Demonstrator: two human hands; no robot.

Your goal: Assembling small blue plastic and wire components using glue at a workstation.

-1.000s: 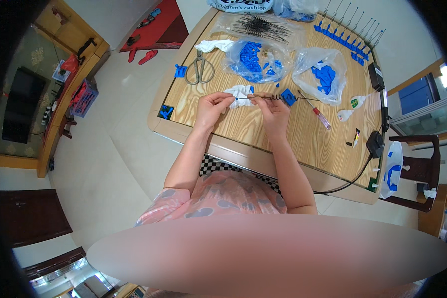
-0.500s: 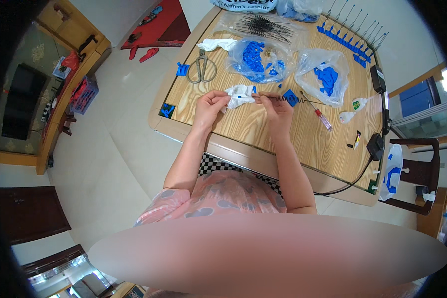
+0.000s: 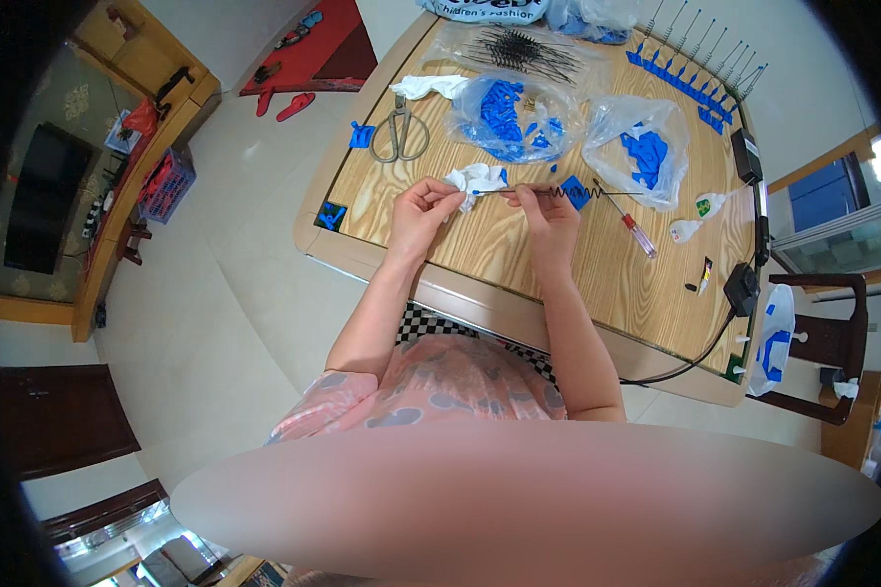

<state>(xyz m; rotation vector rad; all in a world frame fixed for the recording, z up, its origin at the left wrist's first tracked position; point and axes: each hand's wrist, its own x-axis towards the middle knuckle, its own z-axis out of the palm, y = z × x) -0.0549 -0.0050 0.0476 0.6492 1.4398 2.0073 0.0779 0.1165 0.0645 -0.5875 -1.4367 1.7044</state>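
Note:
My left hand (image 3: 425,202) pinches a crumpled white cloth (image 3: 475,180) over the wooden table (image 3: 519,245). My right hand (image 3: 548,210) grips a thin metal rod with a black coiled spring (image 3: 568,192) on it; the rod's left tip meets the cloth. A small blue plastic part (image 3: 575,189) lies just behind the spring. Both hands sit close together near the table's middle.
Scissors (image 3: 399,135) lie at the left. Two clear bags of blue parts (image 3: 504,115) (image 3: 646,152) sit behind the hands, with a pile of black springs (image 3: 524,51) and a row of assembled rods (image 3: 695,83) farther back. A red-handled screwdriver (image 3: 628,222) and black cable (image 3: 744,284) lie at the right.
Both hands have stayed at the same spot with the cloth and rod; the rod has been drawn slightly through the cloth. The view shifted a little.

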